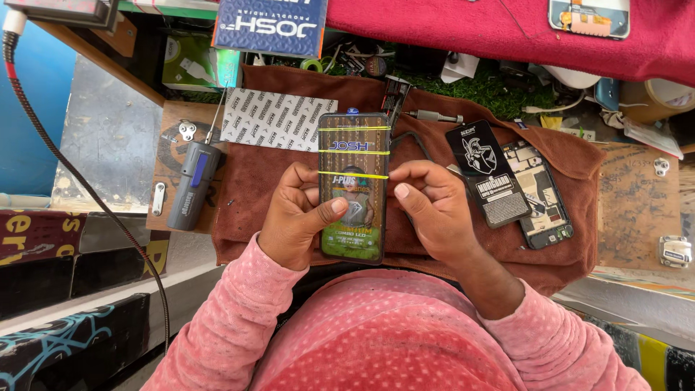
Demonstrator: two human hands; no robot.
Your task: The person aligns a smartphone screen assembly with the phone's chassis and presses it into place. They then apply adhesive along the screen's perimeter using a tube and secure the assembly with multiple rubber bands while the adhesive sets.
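Around banded phone [353,185], both curled hands [297,217]

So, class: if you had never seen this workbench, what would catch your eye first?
First, the phone-shaped part at centre, bound by yellow rubber bands, held between the left hand and right hand above a brown towel. Right of it lies an opened phone; at left, a grey electric screwdriver.

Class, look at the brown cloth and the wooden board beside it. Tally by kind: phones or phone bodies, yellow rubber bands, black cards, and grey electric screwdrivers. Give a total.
Phones: 2, the banded phone held by the left hand and right hand, and an opened phone
Yellow bands: 3
Black card: 1
Screwdriver: 1
Total: 7
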